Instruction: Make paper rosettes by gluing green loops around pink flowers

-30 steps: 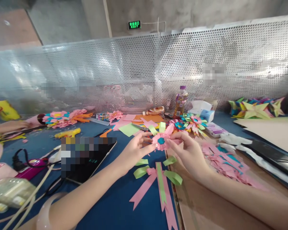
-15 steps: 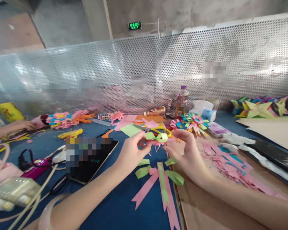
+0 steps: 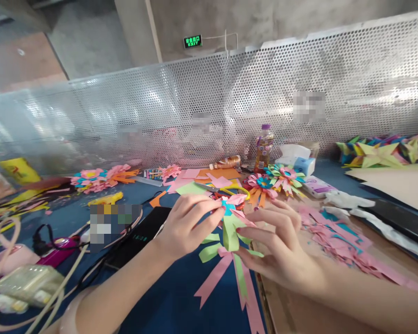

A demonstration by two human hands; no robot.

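My left hand [image 3: 191, 222] pinches a paper flower [image 3: 230, 208] with a blue centre and pink petals, tilted toward me above the table. Green paper loops [image 3: 231, 232] hang from its lower side. My right hand [image 3: 281, 241] grips the flower's right side, fingertips at a pink petal and the green loop, with the thumb lower down. Directly below are pink and green paper ribbons [image 3: 214, 280] with notched ends, lying beside more green loops [image 3: 209, 253]. Part of the flower is hidden behind my fingers.
Yellow-handled scissors [image 3: 242, 191] and paper sheets [image 3: 191, 188] lie behind my hands. A phone [image 3: 139, 239], cables and a yellow glue gun [image 3: 106, 198] are on the left. Finished paper flowers [image 3: 286, 178], a drink bottle [image 3: 263, 148] and pink strips [image 3: 337, 232] are on the right.
The flower has tipped so its blue and pink side shows, where a green loop faced me before. My right hand's fingers have shifted lower. The other person's hand at far left is gone.
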